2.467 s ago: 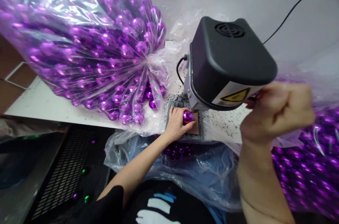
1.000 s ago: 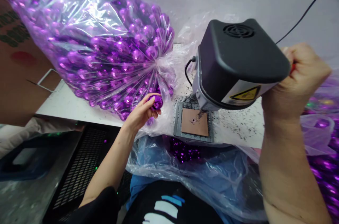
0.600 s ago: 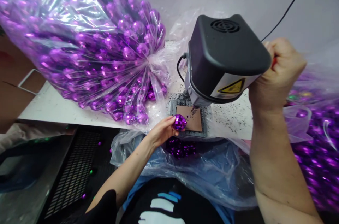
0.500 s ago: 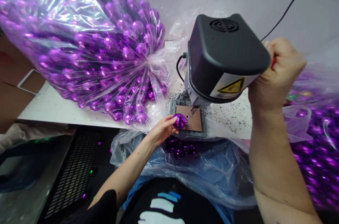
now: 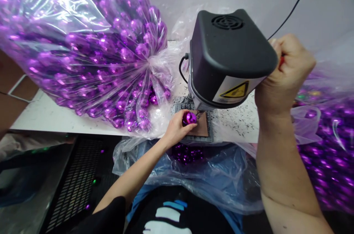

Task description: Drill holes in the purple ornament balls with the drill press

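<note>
My left hand is closed round a shiny purple faceted bauble, thumb on the near side and fingers on the far side. The bauble is over the brown board on the base of a small bench drill press, close beside the bit. On the right of the machine, my right hand is clenched round its handle, mostly hidden, with a bit of red showing. Several purple baubles lie in the clear plastic over my lap.
A big clear bag of purple baubles fills the left of the white table. More purple baubles in plastic stand at right. Dark shavings surround the drill base. A black cable runs up the wall. A person's sleeve shows at far left.
My left hand has moved up and slightly right over the board and turned the bauble; its fingers now wrap the far side. My right hand stays on the handle. The view has shifted slightly.
</note>
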